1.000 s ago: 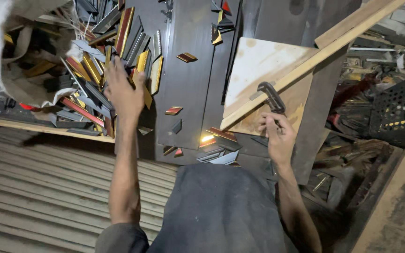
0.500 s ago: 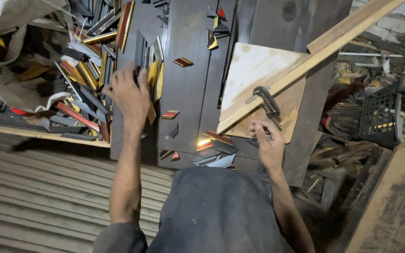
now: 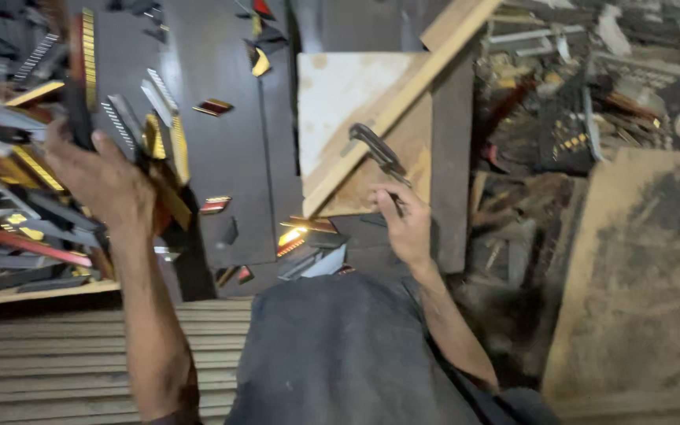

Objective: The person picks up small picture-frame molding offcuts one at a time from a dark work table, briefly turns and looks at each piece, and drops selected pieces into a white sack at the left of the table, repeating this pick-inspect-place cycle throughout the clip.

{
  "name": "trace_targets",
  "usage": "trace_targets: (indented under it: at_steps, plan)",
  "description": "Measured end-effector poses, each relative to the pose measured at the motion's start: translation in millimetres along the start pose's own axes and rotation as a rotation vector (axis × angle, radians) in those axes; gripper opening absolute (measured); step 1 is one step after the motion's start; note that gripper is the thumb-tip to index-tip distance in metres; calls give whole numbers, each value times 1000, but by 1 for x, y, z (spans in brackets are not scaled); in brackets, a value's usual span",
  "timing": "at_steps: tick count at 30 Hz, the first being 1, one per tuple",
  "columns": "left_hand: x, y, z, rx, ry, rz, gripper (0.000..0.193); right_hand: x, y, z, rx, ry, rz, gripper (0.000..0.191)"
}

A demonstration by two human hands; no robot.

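Left hand (image 3: 108,185) closes round a dark moulding strip (image 3: 80,118) pulled from the offcut pile (image 3: 25,212) at left; right hand (image 3: 404,224) pinches a metal clamp (image 3: 379,151) steady against the slanted wooden batten (image 3: 403,98).

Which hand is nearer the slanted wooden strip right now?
Right. The right hand grips a dark metal tool lying against the wooden strip; the left hand is off at the pile of frame offcuts.

Your left hand (image 3: 108,185) is hemmed in by a crowded heap of cut moulding strips (image 3: 33,197). The dark worktop (image 3: 222,142) between your hands has open lanes among scattered offcuts (image 3: 301,236). A slanting wooden batten (image 3: 403,94) bars the way past your right hand (image 3: 404,228).
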State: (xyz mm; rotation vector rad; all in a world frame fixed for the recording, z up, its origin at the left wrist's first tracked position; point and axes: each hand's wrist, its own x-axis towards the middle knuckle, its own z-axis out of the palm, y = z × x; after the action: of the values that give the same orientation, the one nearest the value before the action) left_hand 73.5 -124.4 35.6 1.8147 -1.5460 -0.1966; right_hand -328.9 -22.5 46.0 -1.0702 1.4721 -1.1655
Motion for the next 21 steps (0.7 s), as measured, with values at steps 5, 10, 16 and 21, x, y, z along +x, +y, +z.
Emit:
trace_targets:
  at_steps: [5,10,16,21]
  plan:
    - [-84,72,9,251,-426,430,15,0,-11,5,-59,-21,-35,23]
    - [-108,118,32,-459,-320,-14,22,3,-40,13,-412,-62,-166,18]
    - [-88,138,49,-325,-493,-71,21,32,-66,11,-802,-184,-743,14]
    - [-81,147,49,-206,-579,-77,22,74,-36,21,-1236,-428,-1031,40]
